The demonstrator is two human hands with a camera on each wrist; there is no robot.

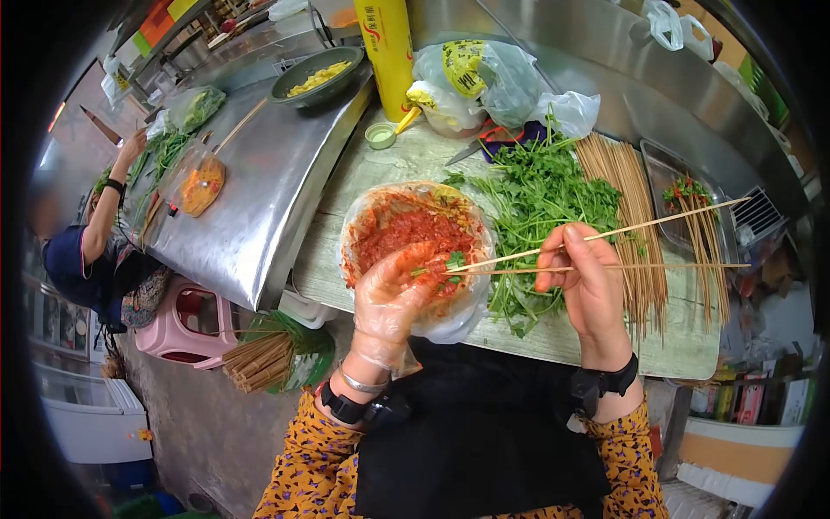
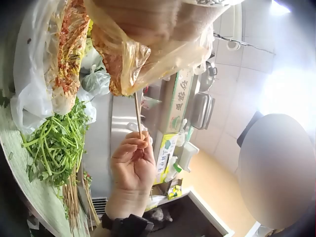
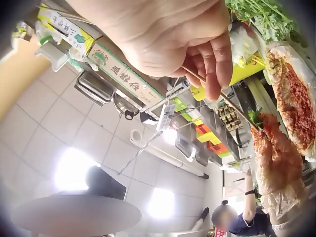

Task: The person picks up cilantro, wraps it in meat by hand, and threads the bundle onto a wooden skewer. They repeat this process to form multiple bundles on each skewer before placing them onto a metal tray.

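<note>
My left hand [image 1: 389, 290], in a clear plastic glove smeared red, is over a plastic-lined bowl [image 1: 469, 318] of red-coated meat [image 1: 405, 235]. Its fingers and thumb pinch a bit of red meat with a green coriander leaf [image 1: 455, 260] at the tips of two bamboo skewers [image 1: 683, 216]. Bare, my right hand [image 1: 588, 272] grips these skewers between thumb and fingers, their long ends pointing right. In the right wrist view the coriander [image 3: 255, 117] sits by the gloved fingertips [image 3: 269, 128]. A heap of coriander [image 1: 545, 195] lies right of the bowl.
Loose bamboo skewers [image 1: 631, 225] lie beyond the coriander, beside a metal tray [image 1: 661, 160] with filled skewers. Scissors [image 1: 467, 153], plastic bags [image 1: 510, 78] and a yellow tube [image 1: 386, 52] stand behind. Leftward, another person [image 1: 82, 233] works at a steel table [image 1: 259, 199].
</note>
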